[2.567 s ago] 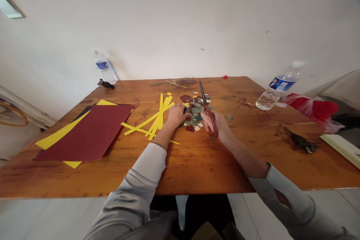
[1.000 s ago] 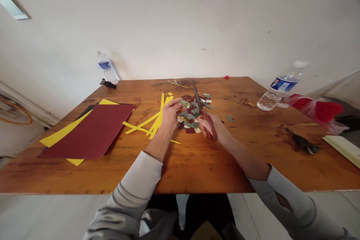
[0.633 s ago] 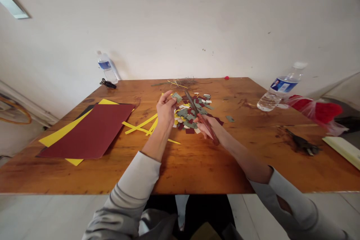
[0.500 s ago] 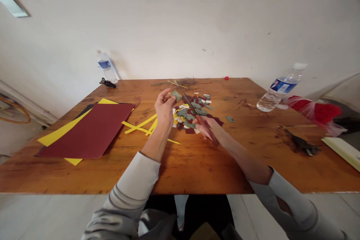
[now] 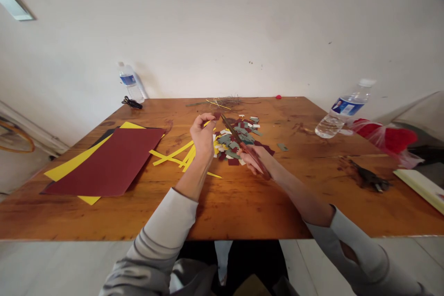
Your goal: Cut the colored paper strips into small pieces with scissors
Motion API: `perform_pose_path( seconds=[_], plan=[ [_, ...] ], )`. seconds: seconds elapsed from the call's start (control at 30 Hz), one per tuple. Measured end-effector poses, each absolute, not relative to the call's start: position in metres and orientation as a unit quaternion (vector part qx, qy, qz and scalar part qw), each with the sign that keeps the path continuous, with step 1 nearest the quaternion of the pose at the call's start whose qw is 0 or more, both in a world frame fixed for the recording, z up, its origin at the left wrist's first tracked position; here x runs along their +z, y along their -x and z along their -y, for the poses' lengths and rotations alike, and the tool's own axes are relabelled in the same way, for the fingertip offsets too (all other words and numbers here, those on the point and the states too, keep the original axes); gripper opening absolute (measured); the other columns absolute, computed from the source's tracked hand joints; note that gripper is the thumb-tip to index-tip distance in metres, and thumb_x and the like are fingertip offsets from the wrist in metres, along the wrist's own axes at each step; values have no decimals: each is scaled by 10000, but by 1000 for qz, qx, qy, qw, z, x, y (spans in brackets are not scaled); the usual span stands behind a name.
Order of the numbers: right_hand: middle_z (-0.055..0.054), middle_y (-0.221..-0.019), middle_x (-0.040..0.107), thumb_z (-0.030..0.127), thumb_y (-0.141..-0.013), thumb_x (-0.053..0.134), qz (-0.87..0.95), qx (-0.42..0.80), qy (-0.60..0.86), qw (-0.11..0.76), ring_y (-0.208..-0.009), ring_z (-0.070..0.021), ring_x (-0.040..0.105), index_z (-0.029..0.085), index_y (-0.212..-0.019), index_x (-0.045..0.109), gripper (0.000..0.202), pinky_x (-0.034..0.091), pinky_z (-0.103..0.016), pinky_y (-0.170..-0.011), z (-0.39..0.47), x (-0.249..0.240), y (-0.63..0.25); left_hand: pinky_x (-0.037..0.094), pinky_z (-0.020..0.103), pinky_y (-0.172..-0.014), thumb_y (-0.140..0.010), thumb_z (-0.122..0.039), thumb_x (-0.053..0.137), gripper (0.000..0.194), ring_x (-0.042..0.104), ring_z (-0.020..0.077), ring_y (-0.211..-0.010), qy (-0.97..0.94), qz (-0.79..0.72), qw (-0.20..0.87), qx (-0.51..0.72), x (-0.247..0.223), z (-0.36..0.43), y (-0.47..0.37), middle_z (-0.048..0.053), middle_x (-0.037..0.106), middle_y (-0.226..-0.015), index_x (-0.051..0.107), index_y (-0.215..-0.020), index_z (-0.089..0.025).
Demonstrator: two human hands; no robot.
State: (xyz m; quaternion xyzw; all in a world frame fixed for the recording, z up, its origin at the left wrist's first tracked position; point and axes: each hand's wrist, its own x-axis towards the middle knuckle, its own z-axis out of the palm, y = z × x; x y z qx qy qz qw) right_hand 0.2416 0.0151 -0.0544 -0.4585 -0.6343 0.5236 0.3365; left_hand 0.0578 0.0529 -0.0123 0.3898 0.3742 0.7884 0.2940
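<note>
The heap of paper bits (image 5: 239,141) is sitting at the middle of our clock, and twelve o'clock is pointing at the wall (image 5: 294,32). The left hand (image 5: 203,138) is staying up at nine o'clock. Its thumb and pointing finger are pinching a little dark red piece (image 5: 217,116), at about ten o'clock from the heap. The right hand (image 5: 255,159) is holding the scissors (image 5: 243,144) at four o'clock, with its fingers curling around the red handles. The blades are pointing to eleven o'clock, and their tips are ending right by the little dark red piece. I can't tell if they are touching it.

Yellow strips (image 5: 188,150) are crossing each other at nine o'clock on the brown worktop (image 5: 243,212). Farther that way, a big dark red sheet (image 5: 107,162) is lying on top of yellow paper (image 5: 65,169). A water bottle (image 5: 128,81) is standing at ten o'clock, and a black cord (image 5: 132,102) is lying by it. Thin scraps (image 5: 225,101) are lying at twelve o'clock. A bigger bottle (image 5: 342,108) is standing at two o'clock. Something red in a clear bag (image 5: 386,135) is lying at three o'clock, and a black plug (image 5: 371,177) is lying at four o'clock.
</note>
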Motion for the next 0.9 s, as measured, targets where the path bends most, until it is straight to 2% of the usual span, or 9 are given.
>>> perform_pose_path(
  seconds=[0.1, 0.2, 0.4, 0.53, 0.63, 0.73, 0.9],
  plan=[
    [82, -458, 460, 323, -809, 665, 630, 521, 471, 332, -331, -95, 404, 229, -789, 589, 123, 299, -200, -328, -12, -51, -240, 513, 295, -944, -696, -103, 656, 106, 642, 147, -899, -406, -392, 250, 787, -14, -54, -58, -1, 660, -855, 646, -731, -203],
    [78, -442, 462, 339, -831, 679, 622, 519, 487, 328, -326, -105, 405, 232, -788, 597, 142, 308, -215, -331, -8, -43, -237, 524, 299, -893, -713, -128, 644, 77, 642, 151, -843, -428, -407, 257, 765, -18, -55, -59, 0, 658, -818, 641, -725, -204],
    [65, -406, 445, 459, -820, 703, 657, 466, 492, 329, -324, -106, 417, 244, -644, 489, 351, 310, -228, -349, -2, -30, -236, 530, 288, -826, -708, -117, 578, 120, 654, 155, -804, -440, -427, 275, 741, -17, -48, -65, 3, 679, -784, 655, -732, -204],
    [63, -392, 425, 495, -807, 696, 672, 413, 512, 341, -323, -112, 403, 241, -637, 507, 359, 270, -241, -358, -4, -33, -238, 544, 280, -756, -721, -136, 588, 116, 657, 143, -731, -407, -399, 334, 751, -13, -42, -68, -4, 674, -772, 645, -792, -208],
    [54, -409, 442, 514, -804, 694, 671, 410, 516, 341, -343, -118, 407, 239, -654, 525, 356, 264, -248, -377, -6, -35, -239, 544, 278, -680, -759, -227, 662, 101, 635, 133, -641, -363, -372, 410, 750, -13, -43, -70, -21, 650, -734, 596, -835, -221],
    [47, -451, 462, 554, -768, 712, 674, 410, 514, 336, -379, -121, 413, 238, -660, 533, 379, 263, -250, -396, -7, -37, -239, 536, 272, -637, -723, -293, 765, 213, 596, 120, -582, -351, -378, 485, 706, -16, -46, -68, -31, 604, -660, 574, -765, -208],
    [37, -495, 472, 561, -758, 680, 687, 384, 520, 331, -444, -136, 422, 241, -651, 529, 370, 273, -255, -432, -8, -38, -239, 552, 270, -623, -640, -254, 845, 291, 593, 106, -572, -320, -372, 532, 690, -17, -47, -63, -36, 589, -649, 571, -705, -183]
  ],
)
